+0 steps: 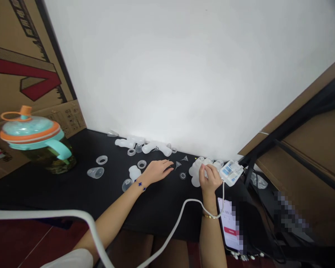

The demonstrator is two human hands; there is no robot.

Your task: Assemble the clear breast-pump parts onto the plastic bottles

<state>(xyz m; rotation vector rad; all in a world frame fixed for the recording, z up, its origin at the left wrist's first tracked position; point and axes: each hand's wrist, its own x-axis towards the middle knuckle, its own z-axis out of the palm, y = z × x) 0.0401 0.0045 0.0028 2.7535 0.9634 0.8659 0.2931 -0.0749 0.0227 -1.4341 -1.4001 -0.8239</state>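
My left hand (157, 171) reaches over the black table with its fingers stretched out and thumb apart. Just past its fingertips lie a small clear funnel-shaped piece (178, 164) and a round disc (182, 175). My right hand (210, 179) has its fingers curled together beside a cluster of translucent white rounded pieces (195, 169); whatever is in them, if anything, is too small to make out. Close to my left wrist are a small white bottle (134, 172), a translucent dome cap (127, 185) and a white ring (142, 164).
White bottles (158, 146) lie along the wall. A ring (101, 160) and clear cup (95, 172) are farther left, near a large lidded jug (41, 145). Right are a white box (230, 172) with a cable (181, 215), and a phone (229, 227). The cable crosses in front of me.
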